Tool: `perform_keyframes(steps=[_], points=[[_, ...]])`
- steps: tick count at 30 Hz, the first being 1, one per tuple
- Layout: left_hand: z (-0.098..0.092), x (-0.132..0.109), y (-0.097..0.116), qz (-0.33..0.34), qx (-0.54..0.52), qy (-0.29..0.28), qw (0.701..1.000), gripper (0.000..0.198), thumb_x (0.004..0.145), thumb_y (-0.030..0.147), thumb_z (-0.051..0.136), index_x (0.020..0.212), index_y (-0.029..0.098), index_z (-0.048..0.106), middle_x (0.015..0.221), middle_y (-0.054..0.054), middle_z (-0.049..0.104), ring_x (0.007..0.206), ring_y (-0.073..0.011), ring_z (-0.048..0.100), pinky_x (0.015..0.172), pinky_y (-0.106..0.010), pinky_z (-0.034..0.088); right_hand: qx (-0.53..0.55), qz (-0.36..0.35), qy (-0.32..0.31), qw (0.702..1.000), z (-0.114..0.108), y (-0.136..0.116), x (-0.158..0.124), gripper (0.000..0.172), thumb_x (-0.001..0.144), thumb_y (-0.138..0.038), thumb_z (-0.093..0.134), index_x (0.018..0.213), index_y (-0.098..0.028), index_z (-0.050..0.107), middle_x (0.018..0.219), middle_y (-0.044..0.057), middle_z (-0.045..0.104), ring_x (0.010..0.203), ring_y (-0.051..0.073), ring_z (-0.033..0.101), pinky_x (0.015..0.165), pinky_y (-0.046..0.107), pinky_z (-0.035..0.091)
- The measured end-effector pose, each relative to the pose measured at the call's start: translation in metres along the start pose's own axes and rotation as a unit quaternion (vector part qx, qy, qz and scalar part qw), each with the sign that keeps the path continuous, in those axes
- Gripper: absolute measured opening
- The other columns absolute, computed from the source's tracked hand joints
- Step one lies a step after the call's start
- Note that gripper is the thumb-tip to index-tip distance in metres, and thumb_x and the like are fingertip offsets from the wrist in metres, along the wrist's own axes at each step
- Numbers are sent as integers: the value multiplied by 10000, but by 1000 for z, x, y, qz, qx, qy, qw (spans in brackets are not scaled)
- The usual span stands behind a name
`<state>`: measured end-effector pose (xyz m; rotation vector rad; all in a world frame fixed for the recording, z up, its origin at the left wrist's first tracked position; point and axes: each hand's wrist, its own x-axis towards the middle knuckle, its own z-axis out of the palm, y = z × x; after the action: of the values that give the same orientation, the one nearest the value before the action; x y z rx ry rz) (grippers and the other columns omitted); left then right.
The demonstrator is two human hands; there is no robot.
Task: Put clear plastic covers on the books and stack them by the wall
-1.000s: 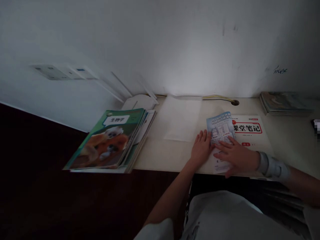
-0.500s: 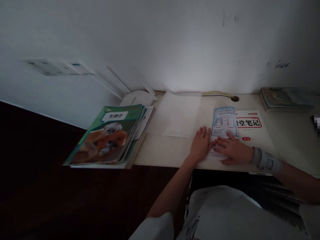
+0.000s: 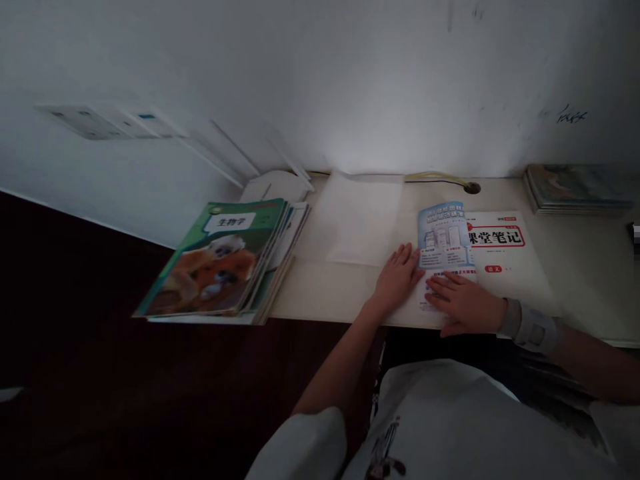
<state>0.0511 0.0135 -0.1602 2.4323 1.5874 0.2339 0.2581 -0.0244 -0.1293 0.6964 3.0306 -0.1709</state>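
Observation:
A narrow blue and white printed leaflet [image 3: 442, 233] lies on the desk, overlapping the left part of a white booklet [image 3: 510, 267] with red and black lettering. My left hand [image 3: 397, 280] rests at the leaflet's left edge, fingers stretched out and pointing up toward the wall. Across the leaflet's lower part lies my right hand [image 3: 465, 303], its fingers spread flat and pointing left. A grey band is round my right wrist. Left of my hands, a translucent white sheet [image 3: 357, 217] lies on the desk.
At the left end of the desk [image 3: 320, 293] is a stack of books [image 3: 210, 267] with a green cover on top. Behind it stands a white device with antennas [image 3: 277, 185]. More books [image 3: 575, 188] lie at the back right. A cable runs to a hole [image 3: 472, 188] by the wall.
My right hand has slid slightly down the leaflet, uncovering more print. My left hand stays by its left edge. The whole view has shifted slightly.

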Motion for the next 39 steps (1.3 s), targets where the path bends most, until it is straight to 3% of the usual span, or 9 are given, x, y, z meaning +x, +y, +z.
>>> perform_keyframes(steps=[4, 7, 11, 16, 21, 28, 33, 36, 39], points=[[2, 2, 3, -6, -4, 6, 1000, 493, 927, 316, 378, 1375, 110, 383, 1477, -178, 316, 1390, -259, 244, 1108, -449, 266, 8, -4, 7, 1000, 2, -5, -1, 781, 771, -633, 543, 1299, -59, 495, 1372, 249, 442, 1292, 324, 399, 1083, 482, 248], [5, 2, 6, -5, -9, 5, 1000, 466, 935, 279, 349, 1369, 116, 393, 1477, -169, 321, 1385, -248, 262, 1106, -440, 275, 5, -5, 15, 1000, -6, 2, 3, 694, 827, -613, 473, 1287, -95, 516, 1339, 211, 498, 1254, 294, 449, 1082, 466, 257], [6, 2, 10, 0, -12, 10, 1000, 456, 946, 264, 313, 1368, 113, 396, 1476, -157, 332, 1381, -238, 273, 1112, -428, 267, -31, 108, 50, 992, -25, 42, 22, 593, 892, -531, 414, 1335, -142, 472, 1409, 193, 423, 1311, 318, 370, 1080, 544, 207], [6, 2, 10, -14, -12, 13, 1000, 457, 947, 252, 292, 1359, 89, 403, 1475, -158, 333, 1370, -226, 298, 1118, -392, 261, -29, 219, 9, 975, -25, 91, 47, 591, 858, -553, 463, 1318, -183, 488, 1440, 173, 385, 1347, 374, 276, 1028, 665, 163], [9, 2, 11, -26, -20, 29, 999, 469, 940, 235, 304, 1369, 63, 379, 1462, -159, 357, 1350, -225, 334, 1116, -365, 264, -9, 202, -1, 979, -14, 95, 47, 490, 876, -500, 450, 1251, -197, 538, 1361, 140, 491, 1273, 331, 396, 1030, 658, 145], [-1, 7, 10, -51, 14, 26, 998, 448, 941, 256, 331, 1361, 116, 405, 1455, -140, 377, 1265, -227, 445, 1032, -340, 367, -29, 171, -28, 984, -16, 97, 40, 512, 866, -524, 444, 1269, -217, 517, 1362, 134, 492, 1271, 341, 397, 996, 656, 198], [-14, 33, 3, -34, 92, 13, 995, 430, 928, 307, 390, 1313, 124, 449, 1425, -157, 408, 1206, -280, 463, 983, -389, 390, -26, 141, -50, 988, -23, 100, 36, 500, 857, -514, 463, 1241, -205, 544, 1341, 138, 513, 1254, 357, 414, 975, 673, 202], [-16, 52, 1, -56, 87, 11, 995, 552, 873, 459, 489, 1292, 102, 444, 1392, -190, 426, 1161, -307, 480, 928, -393, 421, -24, 119, -58, 991, -26, 100, 33, 492, 851, -517, 474, 1240, -224, 547, 1341, 116, 518, 1255, 356, 416, 993, 650, 205], [-14, 62, 0, -68, 71, 19, 995, 489, 878, 418, 498, 1241, 91, 472, 1347, -185, 467, 1136, -286, 497, 932, -372, 416, -18, 116, -57, 991, -27, 100, 33, 488, 852, -519, 480, 1250, -243, 543, 1352, 105, 511, 1268, 341, 411, 1016, 615, 214]])
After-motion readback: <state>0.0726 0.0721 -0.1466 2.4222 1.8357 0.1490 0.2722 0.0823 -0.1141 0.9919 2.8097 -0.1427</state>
